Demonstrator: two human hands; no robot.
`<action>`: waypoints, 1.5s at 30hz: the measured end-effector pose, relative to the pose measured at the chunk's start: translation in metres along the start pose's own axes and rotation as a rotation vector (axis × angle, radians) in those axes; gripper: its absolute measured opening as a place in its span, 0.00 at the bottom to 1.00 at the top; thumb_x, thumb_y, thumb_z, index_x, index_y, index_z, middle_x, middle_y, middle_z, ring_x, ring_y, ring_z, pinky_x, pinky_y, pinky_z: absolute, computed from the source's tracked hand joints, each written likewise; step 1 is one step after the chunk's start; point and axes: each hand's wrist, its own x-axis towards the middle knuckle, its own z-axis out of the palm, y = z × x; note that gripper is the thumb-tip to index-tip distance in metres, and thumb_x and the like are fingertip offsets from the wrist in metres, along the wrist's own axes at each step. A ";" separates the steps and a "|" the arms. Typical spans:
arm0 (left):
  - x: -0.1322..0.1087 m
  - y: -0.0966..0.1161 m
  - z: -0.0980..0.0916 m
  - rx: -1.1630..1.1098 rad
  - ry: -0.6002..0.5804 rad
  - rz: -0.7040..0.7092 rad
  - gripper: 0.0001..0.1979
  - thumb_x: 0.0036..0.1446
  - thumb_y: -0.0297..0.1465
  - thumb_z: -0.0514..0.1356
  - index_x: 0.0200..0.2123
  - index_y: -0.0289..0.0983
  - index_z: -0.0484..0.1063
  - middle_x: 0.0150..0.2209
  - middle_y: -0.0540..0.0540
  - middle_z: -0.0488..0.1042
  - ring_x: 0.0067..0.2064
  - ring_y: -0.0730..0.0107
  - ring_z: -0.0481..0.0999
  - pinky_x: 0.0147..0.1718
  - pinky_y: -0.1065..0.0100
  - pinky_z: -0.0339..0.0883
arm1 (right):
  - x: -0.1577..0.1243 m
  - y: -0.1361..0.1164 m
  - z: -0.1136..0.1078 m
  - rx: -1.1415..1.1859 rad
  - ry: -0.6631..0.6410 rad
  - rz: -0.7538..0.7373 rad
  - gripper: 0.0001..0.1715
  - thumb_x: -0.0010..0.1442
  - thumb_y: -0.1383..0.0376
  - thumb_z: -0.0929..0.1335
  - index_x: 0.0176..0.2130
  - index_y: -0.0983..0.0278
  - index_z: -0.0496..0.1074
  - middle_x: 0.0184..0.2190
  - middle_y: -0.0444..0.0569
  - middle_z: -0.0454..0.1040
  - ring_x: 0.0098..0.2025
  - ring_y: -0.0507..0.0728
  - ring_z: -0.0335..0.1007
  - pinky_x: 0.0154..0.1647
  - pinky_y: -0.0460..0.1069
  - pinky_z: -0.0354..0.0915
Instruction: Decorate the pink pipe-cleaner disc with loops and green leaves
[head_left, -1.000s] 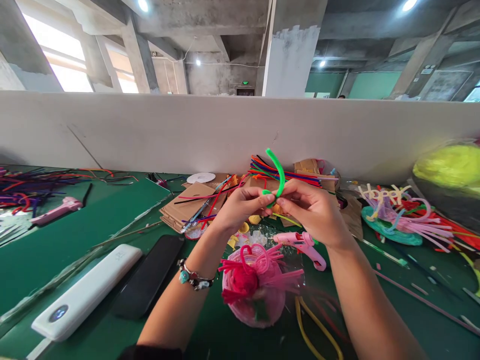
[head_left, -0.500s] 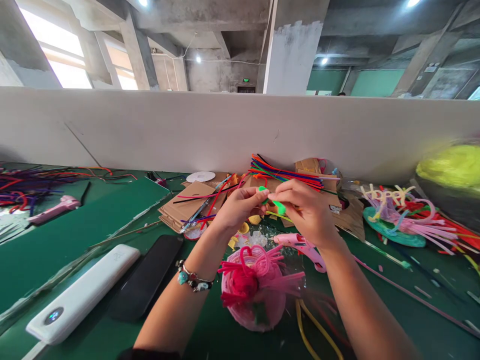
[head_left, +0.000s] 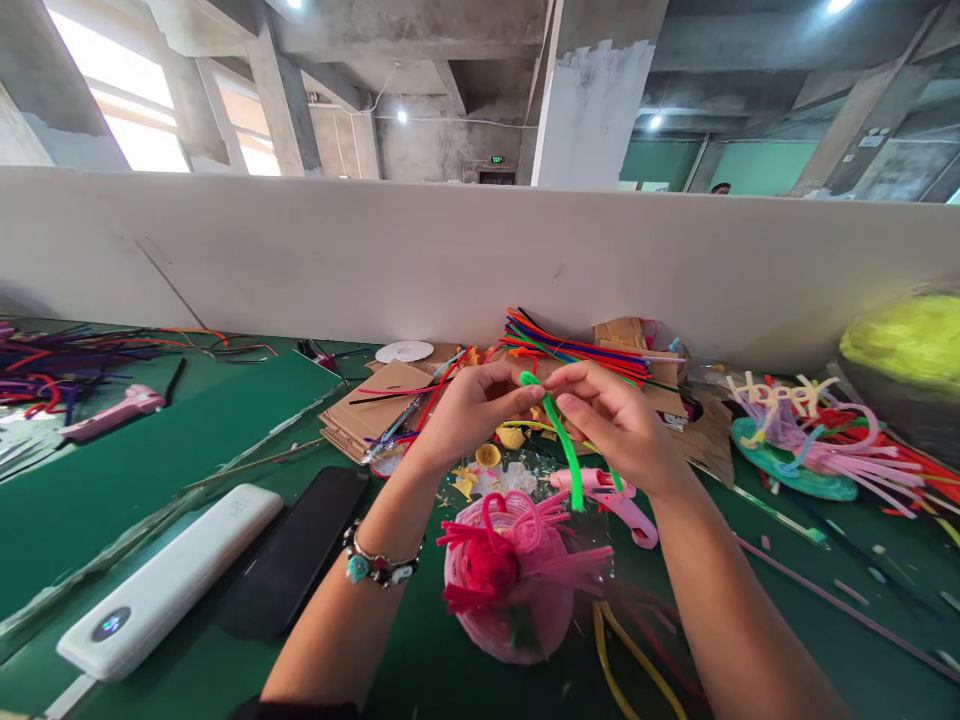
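Between my two hands hangs a bright green pipe cleaner [head_left: 566, 446], bent at the top, with one length dropping down and another end showing below my right palm. My left hand [head_left: 484, 405] pinches it near the bend from the left. From the right, the fingers of my right hand [head_left: 611, 415] close on it by the same bend. Below them lies a round pink pipe-cleaner piece [head_left: 517, 580] with a red coil and pink loops. A pink glue gun [head_left: 611, 500] lies under my right hand.
A white power bank [head_left: 172, 580] and a black phone [head_left: 300, 550] lie at left. Cardboard [head_left: 375, 400] and bundled pipe cleaners [head_left: 570, 345] stand behind my hands. At right is a teal-based pipe-cleaner piece [head_left: 795, 470]. Yellow-handled pliers or scissors [head_left: 622, 660] lie in front.
The green pipe cleaner now hangs down in a longer length below my fingers. My right hand has turned slightly, and both hands stay close together.
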 end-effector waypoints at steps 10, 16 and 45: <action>-0.003 0.002 0.003 -0.013 -0.044 -0.033 0.09 0.44 0.34 0.62 0.21 0.34 0.69 0.20 0.51 0.68 0.22 0.79 0.65 0.22 0.75 0.56 | -0.001 -0.005 -0.006 -0.038 0.004 0.021 0.05 0.53 0.65 0.65 0.29 0.64 0.64 0.22 0.40 0.62 0.22 0.46 0.58 0.20 0.41 0.56; -0.003 0.001 0.004 -0.039 -0.031 -0.072 0.09 0.41 0.33 0.64 0.22 0.34 0.69 0.20 0.51 0.67 0.22 0.79 0.64 0.21 0.74 0.53 | -0.003 -0.005 -0.005 -0.105 -0.056 0.108 0.06 0.52 0.63 0.66 0.30 0.64 0.67 0.23 0.42 0.67 0.26 0.49 0.63 0.24 0.43 0.59; -0.003 -0.001 -0.005 0.344 -0.278 -0.103 0.06 0.47 0.31 0.58 0.25 0.33 0.70 0.17 0.55 0.60 0.19 0.82 0.55 0.17 0.77 0.48 | -0.004 -0.016 -0.011 -0.650 -0.200 -0.129 0.07 0.59 0.70 0.62 0.30 0.64 0.67 0.28 0.44 0.68 0.29 0.50 0.64 0.30 0.45 0.58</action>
